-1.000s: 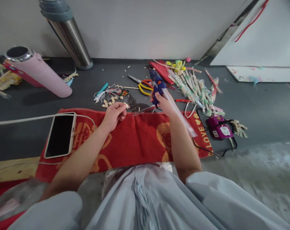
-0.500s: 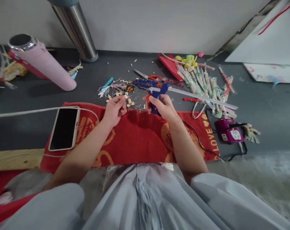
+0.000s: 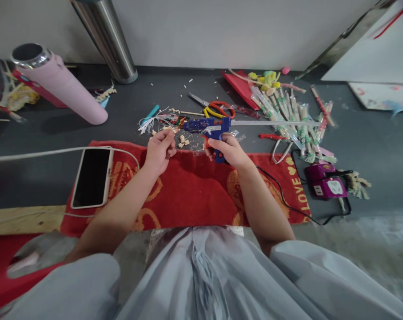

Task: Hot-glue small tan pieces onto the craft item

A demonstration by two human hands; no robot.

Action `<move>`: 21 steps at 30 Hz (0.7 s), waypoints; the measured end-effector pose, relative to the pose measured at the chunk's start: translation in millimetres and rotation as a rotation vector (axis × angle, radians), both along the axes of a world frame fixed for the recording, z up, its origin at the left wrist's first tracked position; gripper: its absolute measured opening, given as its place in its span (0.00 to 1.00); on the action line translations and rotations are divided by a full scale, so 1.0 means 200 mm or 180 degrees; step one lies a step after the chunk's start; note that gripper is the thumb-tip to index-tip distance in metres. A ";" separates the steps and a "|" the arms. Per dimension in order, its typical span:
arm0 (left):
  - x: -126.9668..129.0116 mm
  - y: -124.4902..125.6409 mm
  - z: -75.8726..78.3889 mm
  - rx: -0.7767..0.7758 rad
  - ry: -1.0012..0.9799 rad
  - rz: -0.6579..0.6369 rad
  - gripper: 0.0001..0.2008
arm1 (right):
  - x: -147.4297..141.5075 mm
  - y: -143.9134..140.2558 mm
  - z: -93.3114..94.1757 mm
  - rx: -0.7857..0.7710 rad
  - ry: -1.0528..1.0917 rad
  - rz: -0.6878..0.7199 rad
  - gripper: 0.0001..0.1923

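My right hand point(image 3: 229, 150) is wrapped around the grip of a blue hot glue gun point(image 3: 201, 126), with fingers at its orange trigger. A long clear glue stick point(image 3: 271, 123) sticks out of its back to the right. The nozzle points left, just above and right of my left hand point(image 3: 161, 150), whose thumb and fingers are pinched together. Whatever is in that pinch, if anything, is too small or hidden to name. Small cream-coloured pieces point(image 3: 184, 141) lie around the fingertips, and white strings point(image 3: 153, 121) lie behind them.
Behind the glue gun lie orange-handled scissors point(image 3: 217, 109). Wrapped sticks point(image 3: 296, 118) are heaped at right, near a purple power adapter point(image 3: 326, 181) with a black cord. A phone point(image 3: 92, 178) rests on the red towel point(image 3: 194, 191). A pink tumbler point(image 3: 64, 86) stands at left.
The glue gun has levelled, its nozzle dipping slightly and its glue stick swinging up at the right. More of the scissors shows behind it. My left hand stays pinched, nearly in place.
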State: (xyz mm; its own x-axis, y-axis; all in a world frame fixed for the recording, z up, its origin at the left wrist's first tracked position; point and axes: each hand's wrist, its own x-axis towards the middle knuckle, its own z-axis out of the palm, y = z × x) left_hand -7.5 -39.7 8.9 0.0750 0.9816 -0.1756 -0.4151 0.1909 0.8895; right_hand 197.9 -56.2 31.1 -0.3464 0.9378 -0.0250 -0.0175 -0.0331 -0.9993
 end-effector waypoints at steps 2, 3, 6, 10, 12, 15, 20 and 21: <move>0.00 0.00 0.00 0.0044 0.0079 0.0080 0.13 | 0.00 0.00 0.00 -0.0066 0.0063 0.0051 0.19; 0.00 0.00 0.00 0.0064 0.0098 0.0107 0.13 | 0.01 0.00 0.00 -0.0088 0.0097 0.0081 0.19; 0.01 0.00 0.00 0.0123 0.0087 0.0144 0.14 | 0.01 0.00 -0.01 -0.0099 0.0161 0.0163 0.19; 0.00 0.00 -0.01 0.0163 0.0040 0.0168 0.13 | 0.01 0.00 -0.01 -0.0051 0.0142 0.0238 0.19; 0.00 0.00 -0.01 0.0153 0.0077 0.0168 0.13 | 0.01 0.00 -0.01 -0.0017 0.0124 0.0243 0.18; 0.01 0.00 -0.01 0.0195 0.0105 0.0167 0.13 | 0.01 0.00 -0.01 -0.0015 0.0108 0.0251 0.19; 0.00 0.00 -0.02 0.0216 0.0116 0.0169 0.14 | 0.01 0.01 -0.02 -0.0096 0.0052 0.0217 0.18; 0.00 0.00 -0.02 0.0216 0.0111 0.0167 0.14 | 0.02 0.01 -0.02 -0.0095 0.0048 0.0211 0.18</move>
State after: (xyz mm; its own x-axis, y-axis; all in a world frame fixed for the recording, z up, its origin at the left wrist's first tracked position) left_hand -6.7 -39.6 5.7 0.0180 0.9937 -0.1103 -0.3916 0.1085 0.9137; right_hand 201.0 -55.1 27.9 -0.4084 0.9116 -0.0469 -0.0295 -0.0645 -0.9975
